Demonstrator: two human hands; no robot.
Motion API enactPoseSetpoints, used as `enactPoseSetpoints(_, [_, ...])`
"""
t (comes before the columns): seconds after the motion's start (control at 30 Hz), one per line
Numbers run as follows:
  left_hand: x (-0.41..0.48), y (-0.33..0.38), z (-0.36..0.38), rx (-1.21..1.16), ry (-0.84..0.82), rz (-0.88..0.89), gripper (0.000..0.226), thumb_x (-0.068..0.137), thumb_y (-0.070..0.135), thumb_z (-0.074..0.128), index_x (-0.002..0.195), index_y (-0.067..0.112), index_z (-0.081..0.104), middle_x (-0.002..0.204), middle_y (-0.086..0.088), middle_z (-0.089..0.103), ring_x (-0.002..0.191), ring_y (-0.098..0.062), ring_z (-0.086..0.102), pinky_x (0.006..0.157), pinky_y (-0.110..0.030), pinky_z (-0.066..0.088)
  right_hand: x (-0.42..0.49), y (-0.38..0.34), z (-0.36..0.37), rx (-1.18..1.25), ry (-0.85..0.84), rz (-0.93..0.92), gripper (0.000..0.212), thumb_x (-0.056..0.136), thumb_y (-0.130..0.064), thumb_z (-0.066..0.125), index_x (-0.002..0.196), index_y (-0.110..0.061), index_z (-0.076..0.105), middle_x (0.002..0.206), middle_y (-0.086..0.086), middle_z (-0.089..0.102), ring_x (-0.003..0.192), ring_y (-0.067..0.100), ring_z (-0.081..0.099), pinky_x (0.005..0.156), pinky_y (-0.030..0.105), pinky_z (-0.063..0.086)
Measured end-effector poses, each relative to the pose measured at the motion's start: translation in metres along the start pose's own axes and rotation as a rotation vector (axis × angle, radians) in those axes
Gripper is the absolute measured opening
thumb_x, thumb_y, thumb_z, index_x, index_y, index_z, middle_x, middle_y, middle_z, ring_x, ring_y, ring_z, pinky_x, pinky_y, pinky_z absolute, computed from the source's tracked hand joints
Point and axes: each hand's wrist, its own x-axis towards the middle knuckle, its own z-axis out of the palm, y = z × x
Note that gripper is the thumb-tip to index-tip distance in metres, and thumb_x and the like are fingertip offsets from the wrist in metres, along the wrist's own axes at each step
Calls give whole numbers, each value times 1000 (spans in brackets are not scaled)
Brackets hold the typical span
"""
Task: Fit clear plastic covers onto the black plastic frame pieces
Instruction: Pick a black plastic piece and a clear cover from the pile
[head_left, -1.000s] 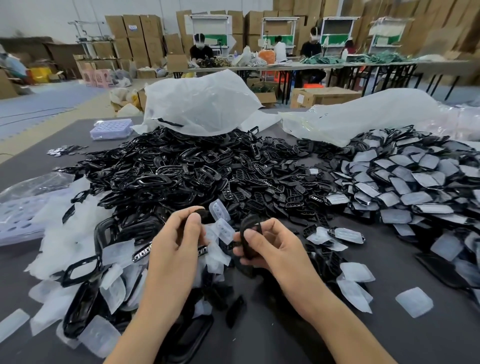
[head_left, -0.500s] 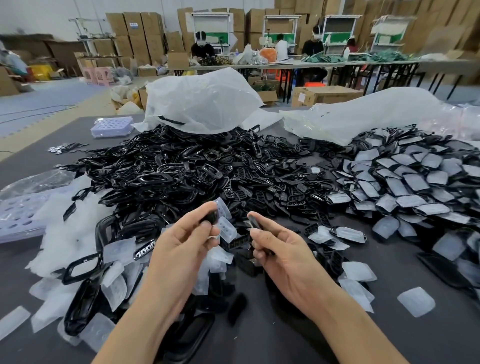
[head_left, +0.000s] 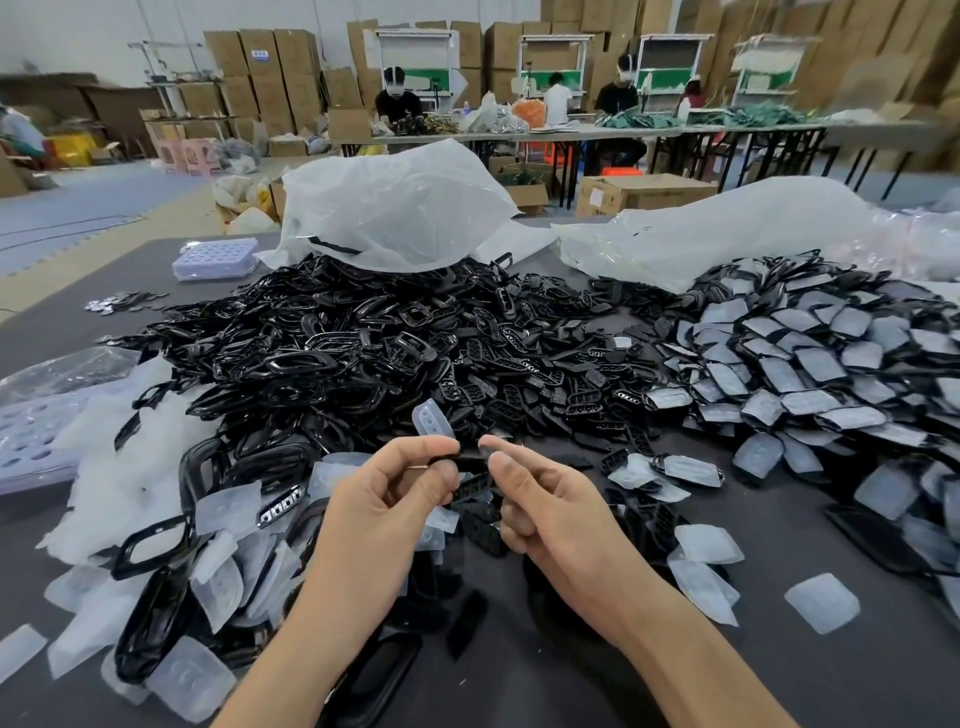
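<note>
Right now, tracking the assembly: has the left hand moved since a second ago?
Yes: the left hand has shifted right, its fingers now directly in front of the upright clear cover.

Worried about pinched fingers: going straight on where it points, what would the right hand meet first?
The right hand pinches the black frame piece; beyond it, probably fingertips of the left hand, depth unclear.

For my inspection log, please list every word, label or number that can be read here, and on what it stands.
No text can be read.
Blue label on stacked cardboard box: too blurred.
White label on floor carton: too small.
</note>
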Motion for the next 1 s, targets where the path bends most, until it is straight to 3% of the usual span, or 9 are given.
enactPoseSetpoints(0.13, [-1, -4, 0, 9, -31, -13, 21, 78, 43, 66, 97, 38, 74, 87, -1, 76, 85, -15, 72, 80, -23, 56, -3, -2, -2, -77, -28, -33, 45, 87, -39, 75, 129, -23, 68, 57, -16, 48, 52, 3, 45, 65, 25, 47])
enactPoseSetpoints(0.27, [1, -9, 9, -326, -15, -147, 15, 80, 22, 66, 92, 23, 75, 83, -6, 73, 83, -15, 72, 74, -23, 58, -5, -3, 3, 13, -67, -13, 32, 99, -21, 59, 129, -20, 68, 82, 1, 59, 71, 12, 56, 75, 26, 55])
enactPoseSetpoints(0.4, [2, -11, 11, -465, 65, -247, 12, 83, 14, 64, 90, 16, 74, 89, -8, 74, 84, -14, 73, 69, -25, 60, -4, -2, 1, -60, -56, -25, 33, 103, -11, 55, 133, -23, 59, 88, -6, 66, 70, 14, 62, 77, 30, 57])
enactPoseSetpoints(0.57, [1, -9, 14, -466, 70, -259, 13, 93, 5, 57, 100, 8, 68, 87, -12, 73, 75, -18, 70, 66, -24, 60, -6, 2, 3, -404, -7, -121, 37, 102, -17, 60, 123, -48, 58, 100, -11, 66, 78, 14, 69, 70, 30, 59])
enactPoseSetpoints(0.63, [2, -9, 15, -459, 83, -239, 14, 94, 5, 57, 103, 5, 67, 92, -14, 75, 80, -21, 73, 69, -25, 60, -7, 6, 2, -595, 44, -181, 42, 101, -24, 61, 130, -54, 54, 110, -21, 64, 93, 10, 70, 80, 33, 59])
enactPoseSetpoints(0.73, [3, -10, 15, -465, 71, -235, 17, 94, 5, 56, 108, 2, 65, 99, -14, 76, 91, -21, 75, 72, -24, 60, -9, 10, 1, -880, 61, -305, 46, 104, -30, 56, 147, -42, 46, 126, -25, 60, 119, -1, 59, 98, 26, 52])
enactPoseSetpoints(0.8, [2, -10, 16, -461, 49, -235, 20, 90, 9, 59, 109, 3, 65, 99, -13, 77, 91, -19, 75, 70, -22, 60, -10, 8, 3, -878, 31, -340, 34, 105, -29, 53, 136, -44, 54, 115, -25, 68, 108, -3, 65, 89, 17, 51])
enactPoseSetpoints(0.87, [3, -10, 15, -448, 33, -212, 27, 84, 15, 61, 109, 3, 65, 100, -14, 77, 90, -19, 75, 69, -22, 60, -11, 5, 6, -797, 16, -292, 23, 107, -32, 49, 124, -39, 62, 105, -21, 73, 97, 2, 70, 85, 24, 56])
enactPoseSetpoints(1.0, [5, -9, 11, -409, 60, -164, 26, 80, 18, 64, 104, 8, 69, 90, -12, 76, 79, -18, 73, 67, -22, 59, -10, 0, 10, -389, 10, -164, 29, 108, -22, 48, 110, -35, 75, 106, -4, 78, 101, 14, 74, 85, 24, 59])
